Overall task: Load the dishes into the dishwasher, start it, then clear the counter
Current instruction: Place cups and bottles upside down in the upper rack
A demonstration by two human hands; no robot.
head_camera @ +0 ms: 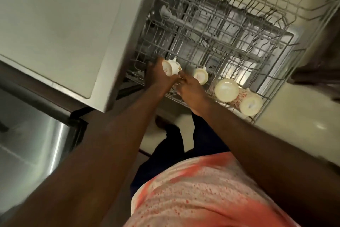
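The dishwasher's grey wire upper rack (230, 29) is pulled out in front of me. My left hand (158, 75) grips a small cream cup (171, 67) lying on its side at the rack's near left corner. My right hand (191, 90) sits just right of it, fingers curled at the rack's front edge by the cup; what it holds is hidden. A second small cream cup (201, 75) stands upside down beside it. Two larger floral cups (226, 89) (251, 106) lie along the front row to the right.
A pale counter top (55, 24) runs along the left, its corner close to my left arm. A steel appliance front (36, 134) lies below it. The lower rack (239, 57) shows through the upper one. Pale floor (303, 116) lies to the right.
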